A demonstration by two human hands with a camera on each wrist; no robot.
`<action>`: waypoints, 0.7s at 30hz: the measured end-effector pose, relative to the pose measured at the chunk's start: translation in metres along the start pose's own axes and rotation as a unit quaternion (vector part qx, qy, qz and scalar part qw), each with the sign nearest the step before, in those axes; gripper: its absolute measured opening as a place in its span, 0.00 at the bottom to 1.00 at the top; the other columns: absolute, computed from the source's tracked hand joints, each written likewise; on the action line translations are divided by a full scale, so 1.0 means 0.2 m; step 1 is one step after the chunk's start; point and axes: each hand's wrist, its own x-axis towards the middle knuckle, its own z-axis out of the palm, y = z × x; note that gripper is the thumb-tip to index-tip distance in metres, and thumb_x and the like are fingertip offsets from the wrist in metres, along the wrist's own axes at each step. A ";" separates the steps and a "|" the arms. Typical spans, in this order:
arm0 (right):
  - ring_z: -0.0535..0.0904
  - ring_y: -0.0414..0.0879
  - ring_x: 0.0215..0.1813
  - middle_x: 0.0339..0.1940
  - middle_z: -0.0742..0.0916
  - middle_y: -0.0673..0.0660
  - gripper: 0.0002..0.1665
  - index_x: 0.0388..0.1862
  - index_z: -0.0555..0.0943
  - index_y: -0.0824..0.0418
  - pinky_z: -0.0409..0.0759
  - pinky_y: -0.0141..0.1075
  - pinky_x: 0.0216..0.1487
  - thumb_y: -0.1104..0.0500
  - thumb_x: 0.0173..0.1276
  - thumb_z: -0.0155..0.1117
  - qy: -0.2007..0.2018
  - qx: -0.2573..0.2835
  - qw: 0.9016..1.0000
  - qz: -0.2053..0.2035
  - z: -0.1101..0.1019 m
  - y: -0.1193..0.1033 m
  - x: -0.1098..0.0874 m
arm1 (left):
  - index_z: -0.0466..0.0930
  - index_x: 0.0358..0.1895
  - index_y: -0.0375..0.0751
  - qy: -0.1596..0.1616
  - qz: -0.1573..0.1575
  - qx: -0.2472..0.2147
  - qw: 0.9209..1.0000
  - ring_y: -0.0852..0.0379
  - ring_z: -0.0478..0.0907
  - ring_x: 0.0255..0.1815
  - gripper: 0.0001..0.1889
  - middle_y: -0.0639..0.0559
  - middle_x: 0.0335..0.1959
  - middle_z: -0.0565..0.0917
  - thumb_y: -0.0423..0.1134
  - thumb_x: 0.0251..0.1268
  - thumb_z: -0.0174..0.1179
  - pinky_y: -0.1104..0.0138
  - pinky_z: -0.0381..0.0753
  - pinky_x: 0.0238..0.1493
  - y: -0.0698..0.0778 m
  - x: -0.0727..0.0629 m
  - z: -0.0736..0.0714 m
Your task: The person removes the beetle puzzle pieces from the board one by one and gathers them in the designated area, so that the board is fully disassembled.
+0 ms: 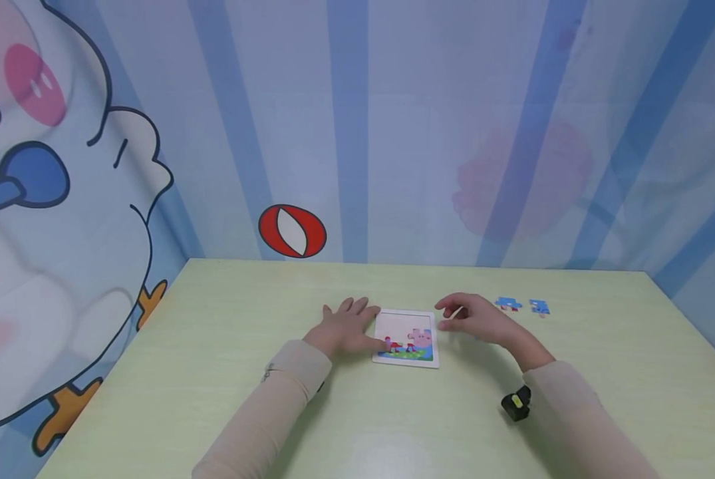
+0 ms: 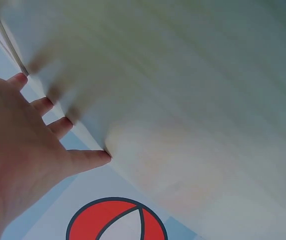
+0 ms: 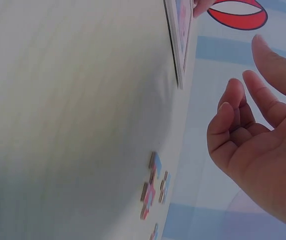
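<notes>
A square white-rimmed jigsaw tray (image 1: 396, 322) lies on the table, with fitted pieces of a pink pig picture (image 1: 420, 338) along its lower and right parts. My left hand (image 1: 346, 330) rests at the tray's left side, fingers spread and thumb over its lower left. In the left wrist view, the left hand's fingertips (image 2: 60, 125) touch the tabletop. My right hand (image 1: 479, 320) hovers just right of the tray, its fingers partly bent with nothing between them. Loose blue jigsaw pieces (image 1: 509, 304) lie beyond it; several show in the right wrist view.
The pale green table (image 1: 243, 306) reaches back to a blue striped curtain (image 1: 405, 133) printed with a large cartoon bird (image 1: 82, 266) and a red-and-white ball (image 1: 292, 231). A black device (image 1: 516, 403) sits at the right wrist.
</notes>
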 end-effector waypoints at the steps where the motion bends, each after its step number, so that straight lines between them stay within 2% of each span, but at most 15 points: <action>1: 0.74 0.46 0.37 0.39 0.80 0.58 0.23 0.55 0.77 0.71 0.74 0.37 0.37 0.59 0.65 0.67 -0.002 0.000 1.000 -0.002 0.01 0.00 0.01 | 0.56 0.75 0.55 0.000 -0.001 0.002 1.000 0.42 0.44 0.78 0.43 0.49 0.78 0.53 0.69 0.58 0.53 0.33 0.43 0.68 0.00 0.00 0.00; 21: 0.74 0.49 0.42 0.42 0.80 0.58 0.23 0.54 0.78 0.67 0.75 0.36 0.41 0.62 0.60 0.69 -0.043 -0.013 0.999 0.030 0.13 0.01 0.10 | 0.56 0.75 0.56 -0.003 0.000 0.017 1.000 0.42 0.45 0.78 0.43 0.49 0.78 0.53 0.69 0.58 0.52 0.33 0.44 0.68 0.00 0.01 0.00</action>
